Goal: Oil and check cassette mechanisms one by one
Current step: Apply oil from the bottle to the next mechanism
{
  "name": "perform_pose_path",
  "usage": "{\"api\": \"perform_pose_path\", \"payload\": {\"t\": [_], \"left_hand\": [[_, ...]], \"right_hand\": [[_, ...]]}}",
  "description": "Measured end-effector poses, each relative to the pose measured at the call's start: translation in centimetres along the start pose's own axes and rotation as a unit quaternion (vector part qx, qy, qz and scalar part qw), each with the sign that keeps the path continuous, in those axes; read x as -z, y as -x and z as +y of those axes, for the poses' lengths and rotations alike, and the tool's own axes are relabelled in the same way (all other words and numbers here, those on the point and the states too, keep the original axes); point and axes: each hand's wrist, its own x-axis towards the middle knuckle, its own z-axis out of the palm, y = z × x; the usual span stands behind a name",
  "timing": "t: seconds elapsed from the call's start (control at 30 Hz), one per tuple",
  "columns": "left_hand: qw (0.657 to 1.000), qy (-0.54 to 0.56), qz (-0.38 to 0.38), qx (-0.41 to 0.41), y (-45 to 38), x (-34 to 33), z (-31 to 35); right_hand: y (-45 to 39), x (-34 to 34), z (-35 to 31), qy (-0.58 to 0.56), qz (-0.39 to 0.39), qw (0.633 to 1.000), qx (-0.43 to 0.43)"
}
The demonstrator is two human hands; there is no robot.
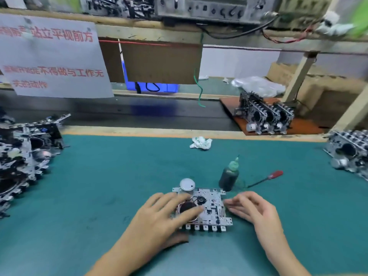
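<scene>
Fingers (179, 212) of the left hand (159, 218) lie flat on the cassette mechanism (211, 208); the right hand (253, 208) touches its side, fingers straight, holding nothing.

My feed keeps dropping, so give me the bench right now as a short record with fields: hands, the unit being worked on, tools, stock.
unit in work: cassette mechanism lying flat on the green mat
left hand: fingers straight, resting on the mechanism's dark flywheel side
right hand: open, fingertips at the mechanism's right edge
oil bottle: upright, just behind the mechanism, untouched
screwdriver: red handle, lying right of the bottle
crumpled tissue: far edge of mat
stock: pile of mechanisms at left, more at right, a row on the brown board
</scene>
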Motion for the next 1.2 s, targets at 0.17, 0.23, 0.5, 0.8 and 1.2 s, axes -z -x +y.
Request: {"api": "perform_pose_path", "payload": {"t": [0.17,0.23,0.5,0.8,1.2], "left_hand": [[0.935,0.273,-0.125,0.190,-0.3,-0.2,-2.2],[0.909,0.330,-0.135,0.215,-0.2,-1.0,-2.3],[0.903,0.346,-0.104,0.234,0.1,-1.3,-1.9],[0.941,0.244,-0.087,0.216,-0.4,-1.2,-0.9],[0.921,0.290,-0.107,0.238,0.1,-1.2,-1.2]], "right_hand": [[-0.3,0.7,1.2,0.091,0.044,0.993,0.053],[-0.4,0.9,1.4,0.113,0.070,0.989,0.066],[-0.3,1.1,1.7,0.154,0.106,0.979,0.083],[-0.2,1.2,2.1,0.219,0.089,0.968,0.089],[-0.2,0.2,-1.9,0.391,-0.164,0.884,0.196]]}}
